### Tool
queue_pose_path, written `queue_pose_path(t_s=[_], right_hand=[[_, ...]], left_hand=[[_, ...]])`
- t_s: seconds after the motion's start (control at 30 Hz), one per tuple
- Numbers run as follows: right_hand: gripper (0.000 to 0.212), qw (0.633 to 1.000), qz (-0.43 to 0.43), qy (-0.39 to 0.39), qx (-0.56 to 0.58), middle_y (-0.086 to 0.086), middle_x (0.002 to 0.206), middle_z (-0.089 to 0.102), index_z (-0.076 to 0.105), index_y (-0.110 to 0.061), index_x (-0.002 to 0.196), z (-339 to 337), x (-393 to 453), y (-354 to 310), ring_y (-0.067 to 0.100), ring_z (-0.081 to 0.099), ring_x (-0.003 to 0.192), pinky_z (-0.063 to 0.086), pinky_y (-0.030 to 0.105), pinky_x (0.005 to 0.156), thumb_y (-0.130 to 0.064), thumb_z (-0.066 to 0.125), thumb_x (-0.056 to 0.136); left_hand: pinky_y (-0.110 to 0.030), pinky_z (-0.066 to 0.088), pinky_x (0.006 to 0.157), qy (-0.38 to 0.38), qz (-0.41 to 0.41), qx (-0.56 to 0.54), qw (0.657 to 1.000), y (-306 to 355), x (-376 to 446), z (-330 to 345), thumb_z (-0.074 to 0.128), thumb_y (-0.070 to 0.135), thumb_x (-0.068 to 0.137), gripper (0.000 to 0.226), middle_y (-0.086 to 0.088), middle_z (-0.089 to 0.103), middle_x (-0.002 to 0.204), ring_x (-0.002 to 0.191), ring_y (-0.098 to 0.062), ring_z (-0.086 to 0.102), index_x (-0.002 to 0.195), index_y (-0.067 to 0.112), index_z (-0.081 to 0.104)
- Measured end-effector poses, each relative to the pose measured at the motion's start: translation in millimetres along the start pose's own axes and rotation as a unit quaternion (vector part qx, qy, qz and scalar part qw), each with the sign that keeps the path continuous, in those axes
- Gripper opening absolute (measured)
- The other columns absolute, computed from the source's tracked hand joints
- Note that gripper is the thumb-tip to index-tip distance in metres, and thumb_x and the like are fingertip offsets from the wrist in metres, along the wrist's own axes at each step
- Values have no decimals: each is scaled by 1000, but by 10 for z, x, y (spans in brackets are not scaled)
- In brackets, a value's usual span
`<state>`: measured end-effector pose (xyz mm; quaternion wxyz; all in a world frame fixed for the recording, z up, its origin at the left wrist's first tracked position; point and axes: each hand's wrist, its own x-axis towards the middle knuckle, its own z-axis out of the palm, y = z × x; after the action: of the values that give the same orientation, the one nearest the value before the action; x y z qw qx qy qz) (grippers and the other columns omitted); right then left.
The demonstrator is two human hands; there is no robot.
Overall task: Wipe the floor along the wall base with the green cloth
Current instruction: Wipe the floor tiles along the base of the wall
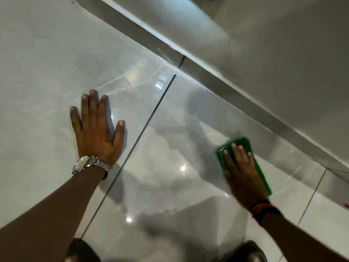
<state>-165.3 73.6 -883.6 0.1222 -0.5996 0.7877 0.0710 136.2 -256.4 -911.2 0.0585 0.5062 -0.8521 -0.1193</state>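
The green cloth (242, 143) lies folded flat on the glossy grey tiled floor (170, 138), a short way from the grey wall base (236, 95) that runs diagonally from upper left to lower right. My right hand (241, 171) presses flat on top of the cloth with fingers together, covering most of it; green edges show past the fingertips and along the right side. My left hand (96, 129) rests palm down on the floor at the left, fingers spread, holding nothing. A silver watch is on my left wrist.
The white wall (283, 44) rises above the base at the upper right. Dark grout lines (151, 118) cross the tiles. My knees (81, 252) show at the bottom edge. A small red thing (346, 205) lies at the right edge.
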Motion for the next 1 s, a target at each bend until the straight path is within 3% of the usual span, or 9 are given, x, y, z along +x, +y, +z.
queue_pose_path(t_s=[0.07, 0.2, 0.3, 0.53, 0.73, 0.9, 1.0], right_hand=[[61, 998, -49, -31, -17, 15, 168, 8, 6, -20, 163, -121, 277, 355, 41, 21, 152, 12, 54, 125, -39, 22, 107], [61, 993, -103, -55, -22, 8, 170, 10, 12, -23, 162, -408, 1069, 597, 31, 12, 156, 15, 52, 125, -42, 25, 106], [61, 995, -87, -49, 1, 8, 170, 13, 17, -21, 162, -514, 1321, 307, 29, 15, 156, 19, 51, 124, -37, 31, 105], [55, 987, -124, 46, 94, 5, 168, 22, 27, -23, 159, -644, 2567, -779, 25, 19, 155, 16, 50, 125, -30, 38, 106], [57, 984, -132, 48, 105, 12, 167, 21, 26, -13, 159, -624, 2405, -783, 30, 14, 156, 14, 53, 126, -22, 45, 106], [62, 991, -28, 48, 120, 14, 167, 19, 24, -8, 159, -573, 2099, -697, 27, 13, 156, 10, 50, 127, -37, 32, 105], [60, 986, -60, 65, 139, 14, 166, 24, 27, -4, 157, -643, 2425, -915, 26, 17, 155, 8, 45, 128, -30, 39, 104]], left_hand=[[-59, 2, 137, -2, 2, 0, 1000, 14, 16, -5, 34, 55, 107, 78, -9, 7, 184, 172, -26, 3, 174, 19, 15], [-61, 4, 137, 3, 1, 7, 1000, 26, -3, -19, 37, 57, 106, 82, -12, 8, 184, 171, -28, 4, 174, 15, 18], [-61, 5, 137, 0, 1, 7, 1000, 22, 3, -11, 38, 60, 104, 85, -12, 9, 184, 171, -30, 6, 173, 14, 19], [-60, 2, 137, -2, 7, 13, 1000, 12, 14, 16, 38, 62, 103, 86, -11, 7, 184, 171, -29, 5, 174, 17, 18], [-61, 6, 137, 17, -20, -2, 1000, -36, 104, -18, 39, 57, 104, 84, -12, 12, 183, 171, -29, 8, 173, 13, 20], [-61, 3, 137, 18, -42, 12, 999, -58, 172, -5, 35, 53, 107, 81, -17, 11, 183, 171, -32, 8, 173, 9, 18], [-62, 2, 137, 16, -29, 24, 999, -76, 165, 15, 35, 52, 107, 81, -17, 11, 182, 171, -33, 8, 173, 9, 18]])
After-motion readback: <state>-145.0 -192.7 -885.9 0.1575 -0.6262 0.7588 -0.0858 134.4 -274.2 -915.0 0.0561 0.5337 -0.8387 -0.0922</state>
